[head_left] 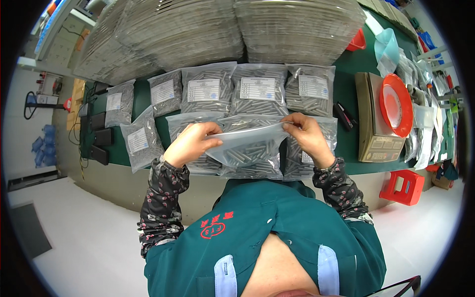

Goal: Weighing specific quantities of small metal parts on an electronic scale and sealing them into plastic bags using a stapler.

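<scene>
Both hands are on it: left hand (195,142) and right hand (310,137), thumb against fingers, each pinch one end of the clear bag's (247,151) mouth, stretched taut between them. Grey rods lie inside, and the bag sits at the near edge of the green table (347,147). Labelled bags (208,94) line up beyond; farther back, tall wrapped stacks (178,37); off right, a red dish (409,106).
</scene>
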A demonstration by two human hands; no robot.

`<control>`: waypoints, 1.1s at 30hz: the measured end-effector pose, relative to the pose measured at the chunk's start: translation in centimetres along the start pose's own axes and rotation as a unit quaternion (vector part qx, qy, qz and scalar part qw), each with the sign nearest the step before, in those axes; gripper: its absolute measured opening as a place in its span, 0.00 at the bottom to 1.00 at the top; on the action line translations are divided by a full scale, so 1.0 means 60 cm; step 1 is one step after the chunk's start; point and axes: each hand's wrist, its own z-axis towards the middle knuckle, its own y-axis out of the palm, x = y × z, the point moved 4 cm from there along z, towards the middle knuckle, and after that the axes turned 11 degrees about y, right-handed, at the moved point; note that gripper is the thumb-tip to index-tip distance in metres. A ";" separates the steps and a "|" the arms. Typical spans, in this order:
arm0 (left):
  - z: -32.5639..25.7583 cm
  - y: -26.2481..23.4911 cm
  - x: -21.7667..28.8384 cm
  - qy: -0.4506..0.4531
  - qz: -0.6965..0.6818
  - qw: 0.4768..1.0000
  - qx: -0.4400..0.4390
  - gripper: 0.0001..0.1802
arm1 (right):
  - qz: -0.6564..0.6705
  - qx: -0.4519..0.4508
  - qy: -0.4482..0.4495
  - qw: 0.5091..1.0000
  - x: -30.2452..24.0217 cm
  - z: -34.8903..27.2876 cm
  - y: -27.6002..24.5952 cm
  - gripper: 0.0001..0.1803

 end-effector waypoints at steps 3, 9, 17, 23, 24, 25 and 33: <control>0.044 0.015 0.020 0.059 0.055 0.994 -0.070 0.11 | -0.032 0.018 -0.003 0.999 -0.006 0.000 0.001 0.12; 0.125 0.072 0.051 0.146 0.049 0.984 -0.090 0.13 | -0.106 0.026 -0.109 0.988 -0.029 -0.007 -0.003 0.15; 0.113 0.062 0.051 0.058 0.002 0.996 -0.071 0.12 | -0.426 0.403 -0.118 0.802 0.080 0.012 -0.221 0.29; 0.114 0.061 0.044 0.048 -0.046 0.994 -0.092 0.13 | -0.535 0.318 0.014 0.782 0.155 0.032 -0.252 0.24; 0.117 0.061 0.046 0.041 -0.052 0.992 -0.112 0.13 | -0.529 0.307 -0.012 0.791 0.162 0.035 -0.263 0.23; 0.115 0.062 0.047 0.035 -0.059 0.989 -0.133 0.13 | -0.523 0.297 -0.037 0.798 0.167 0.038 -0.266 0.22; 0.121 0.070 0.024 0.039 -0.096 0.982 -0.156 0.13 | 0.542 -0.025 -0.088 0.835 0.009 -0.033 -0.210 0.26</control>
